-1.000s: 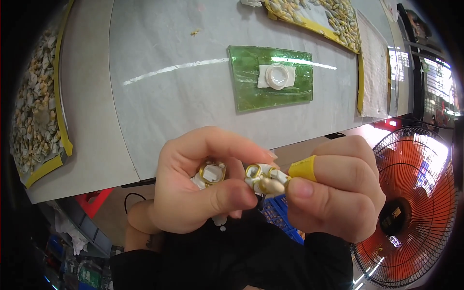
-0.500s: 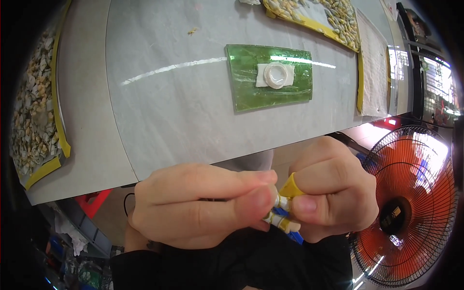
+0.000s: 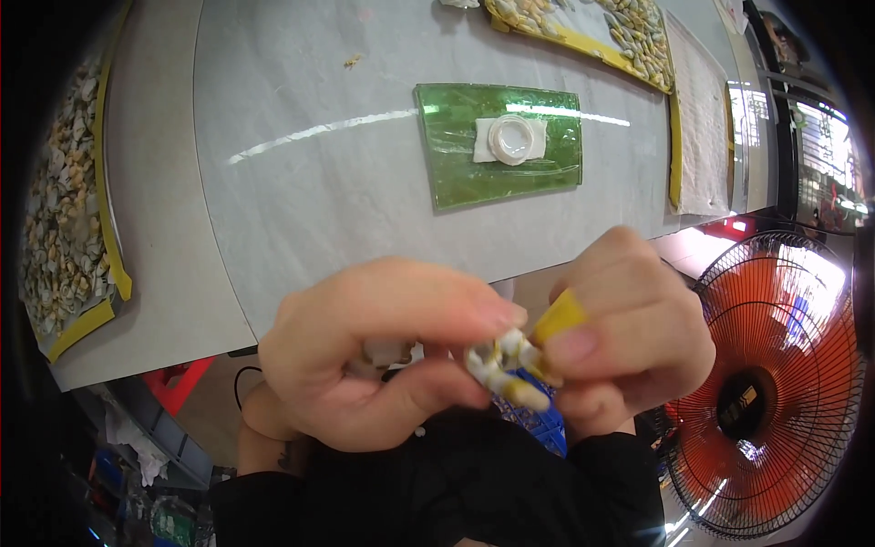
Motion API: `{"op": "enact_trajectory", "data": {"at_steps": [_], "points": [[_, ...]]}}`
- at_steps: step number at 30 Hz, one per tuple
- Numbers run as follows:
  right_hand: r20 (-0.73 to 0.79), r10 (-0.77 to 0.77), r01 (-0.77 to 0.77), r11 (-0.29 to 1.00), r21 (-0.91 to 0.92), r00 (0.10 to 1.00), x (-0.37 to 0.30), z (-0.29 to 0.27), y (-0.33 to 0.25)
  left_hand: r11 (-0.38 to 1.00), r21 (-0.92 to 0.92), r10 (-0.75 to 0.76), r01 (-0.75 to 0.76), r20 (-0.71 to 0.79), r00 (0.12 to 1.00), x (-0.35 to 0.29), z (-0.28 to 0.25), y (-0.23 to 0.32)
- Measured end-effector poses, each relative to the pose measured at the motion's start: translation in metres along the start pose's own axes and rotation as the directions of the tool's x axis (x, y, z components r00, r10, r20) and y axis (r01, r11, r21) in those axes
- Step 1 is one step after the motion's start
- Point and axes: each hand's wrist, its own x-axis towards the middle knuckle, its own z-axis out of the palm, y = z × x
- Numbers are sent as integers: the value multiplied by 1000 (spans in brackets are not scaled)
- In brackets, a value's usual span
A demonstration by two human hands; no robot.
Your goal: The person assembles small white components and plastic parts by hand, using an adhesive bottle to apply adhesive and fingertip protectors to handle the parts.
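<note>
Just past the table's near edge, my left hand (image 3: 383, 356) curls its thumb and fingers around several small white-and-yellow pieces (image 3: 501, 365), whose exact kind I cannot make out. Their surfaces look glossy, and one stubby yellowish end points toward my right hand. Closed in a pinch, my right hand (image 3: 633, 342) meets the right side of these pieces. A yellow band or strip (image 3: 559, 314) shows at its index finger; whether it is worn or held, I cannot tell. Below the pieces, a blue mesh basket (image 3: 540, 428) is partly hidden by my hands.
On the grey table (image 3: 319, 210) lies a green glass slab (image 3: 456, 182) with a small round white dish (image 3: 497, 150) on white cloth. Yellow-edged trays of small pieces stand at left (image 3: 116, 264) and far right (image 3: 583, 46). An orange fan (image 3: 756, 365) stands right, beside a white-lined tray (image 3: 700, 128).
The fingers of my left hand have loosened and spread from the pieces, showing more of them. My right hand has tilted and risen slightly. The whole view has shifted a little.
</note>
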Motion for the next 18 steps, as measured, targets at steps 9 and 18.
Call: {"op": "enact_trajectory", "data": {"at_steps": [9,18], "points": [[-168,-104,49,952,-301,980,-14,23,14,806,-474,-422,355,-40,905,-8,9,17],[-276,-111,62,981,-182,955,-22,32,14,984,-120,-149,135,-116,982,-4,13,13]]}}
